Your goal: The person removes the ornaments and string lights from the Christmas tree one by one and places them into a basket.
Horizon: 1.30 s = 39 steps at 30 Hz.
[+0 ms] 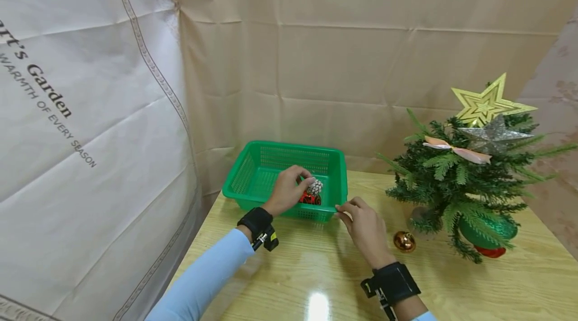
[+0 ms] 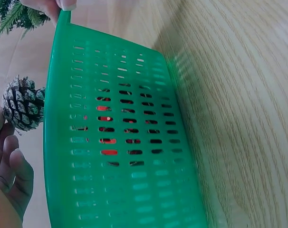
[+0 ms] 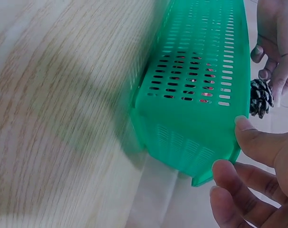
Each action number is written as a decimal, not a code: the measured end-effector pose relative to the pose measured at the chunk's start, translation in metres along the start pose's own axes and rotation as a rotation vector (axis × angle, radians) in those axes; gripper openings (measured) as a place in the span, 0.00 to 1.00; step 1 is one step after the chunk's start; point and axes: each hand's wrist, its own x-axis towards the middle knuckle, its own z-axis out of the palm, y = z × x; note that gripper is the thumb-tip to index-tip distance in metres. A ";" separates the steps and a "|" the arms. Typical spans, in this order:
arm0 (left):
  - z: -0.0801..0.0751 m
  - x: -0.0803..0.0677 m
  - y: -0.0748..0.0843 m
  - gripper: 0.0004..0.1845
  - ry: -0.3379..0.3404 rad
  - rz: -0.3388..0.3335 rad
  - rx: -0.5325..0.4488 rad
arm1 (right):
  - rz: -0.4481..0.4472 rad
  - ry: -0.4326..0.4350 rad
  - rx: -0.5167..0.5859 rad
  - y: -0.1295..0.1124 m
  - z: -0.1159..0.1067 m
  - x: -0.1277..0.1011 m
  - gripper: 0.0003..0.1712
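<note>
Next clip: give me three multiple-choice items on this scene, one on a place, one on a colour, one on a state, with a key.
1. Where is the pinecone?
A. under the tree
B. over the green basket, in the left hand
C. beside the gold bauble

2. What colour is the topmost star?
A. gold
B. red
C. blue

3. What is the right hand doing?
A. lying flat on the table
B. gripping the bauble
C. touching the basket's corner rim

Key: B, fingers pinch it above the basket; A, it shines gold; C, fingertips meet the rim.
</note>
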 end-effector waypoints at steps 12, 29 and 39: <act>-0.007 -0.007 -0.013 0.03 0.009 -0.041 -0.004 | 0.000 0.009 0.002 0.001 0.001 0.000 0.08; -0.016 -0.017 -0.020 0.03 0.002 -0.105 0.040 | 0.010 0.026 0.010 0.000 0.003 -0.004 0.08; -0.024 -0.020 -0.028 0.03 0.013 -0.113 0.044 | 0.004 0.041 0.026 0.000 0.002 -0.002 0.08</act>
